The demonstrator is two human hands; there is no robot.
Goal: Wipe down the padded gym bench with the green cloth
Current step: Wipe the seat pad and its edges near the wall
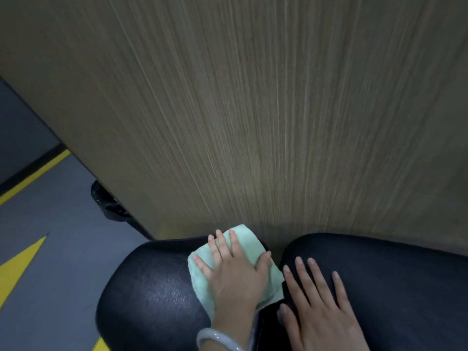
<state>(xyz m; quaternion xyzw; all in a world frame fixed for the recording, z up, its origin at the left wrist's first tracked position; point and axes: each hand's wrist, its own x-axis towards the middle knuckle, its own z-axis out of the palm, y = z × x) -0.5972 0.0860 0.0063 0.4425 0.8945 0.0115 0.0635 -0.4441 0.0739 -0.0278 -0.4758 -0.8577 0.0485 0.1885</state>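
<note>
One green cloth [235,269] is pressed flat under the left hand [236,274], fingers spread, at lower centre; the right hand [319,310] is laid flat on one of two black pads [392,287].

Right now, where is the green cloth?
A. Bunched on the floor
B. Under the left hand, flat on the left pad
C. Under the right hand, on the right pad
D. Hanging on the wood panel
B: the left hand presses the green cloth flat on the left pad; the right hand rests bare on the right pad.
</note>
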